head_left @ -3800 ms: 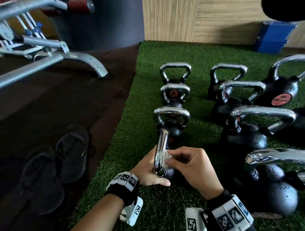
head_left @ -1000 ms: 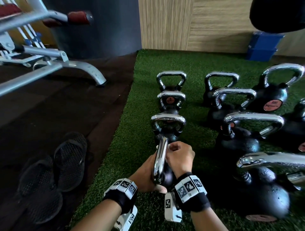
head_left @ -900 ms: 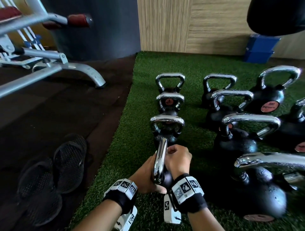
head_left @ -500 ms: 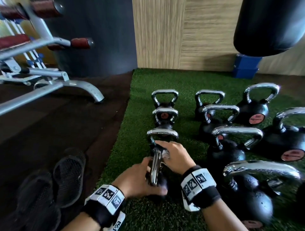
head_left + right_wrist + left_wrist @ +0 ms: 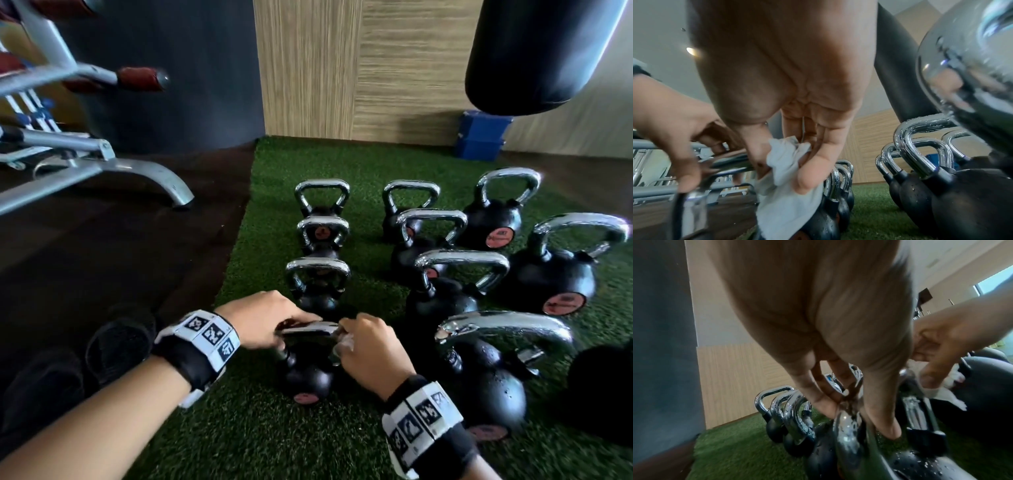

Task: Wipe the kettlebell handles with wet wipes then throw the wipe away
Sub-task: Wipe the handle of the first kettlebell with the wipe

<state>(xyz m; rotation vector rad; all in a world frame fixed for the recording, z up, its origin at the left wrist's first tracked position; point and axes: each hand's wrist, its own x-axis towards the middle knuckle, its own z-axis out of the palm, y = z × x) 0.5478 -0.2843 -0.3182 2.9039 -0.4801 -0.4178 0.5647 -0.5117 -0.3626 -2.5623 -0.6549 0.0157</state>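
Now, nearest kettlebell: it sits upright on the green turf, closest in the left column, chrome handle across your view.
Left hand: your fingers curl over the left end of that handle and your thumb comes under it — a closed grip on the bar.
Right hand: at the handle's right end, thumb and fingers pinching the wet wipe against the chrome.
Wipe: bunched, white, its loose end hanging down beside the handle's right leg.
Other kettlebells: lined up in columns behind and to your right — droplets show on several.
Sandals: on the dark floor, left of the turf.
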